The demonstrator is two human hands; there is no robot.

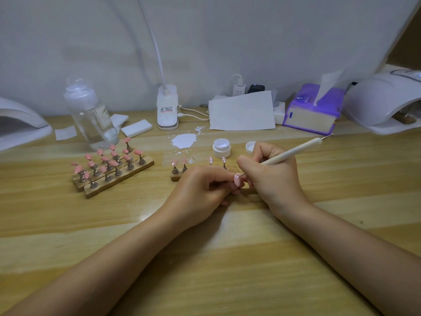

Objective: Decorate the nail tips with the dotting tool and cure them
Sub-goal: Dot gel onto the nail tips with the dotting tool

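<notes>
My left hand (pixel 202 188) pinches a small stand carrying a pink nail tip (pixel 237 178) just above the wooden table. My right hand (pixel 271 176) grips a white dotting tool (pixel 293 151) like a pen, and its metal point touches that nail tip. Behind my hands a wooden strip (pixel 176 177) holds more pink tips on metal stands; two of them (pixel 217 160) show white dots. A larger group of pink tips (pixel 109 165) stands on wooden strips at the left. An open white gel jar (pixel 221 147) sits behind, its lid (pixel 250 148) beside it.
A white paint smear (pixel 184 140) lies on the table. One curing lamp (pixel 385 103) stands at the far right, another (pixel 20 124) at the far left. A clear bottle (pixel 91 115), a clip lamp (pixel 167 108), white paper (pixel 241 111) and a purple tissue box (pixel 314 110) line the back.
</notes>
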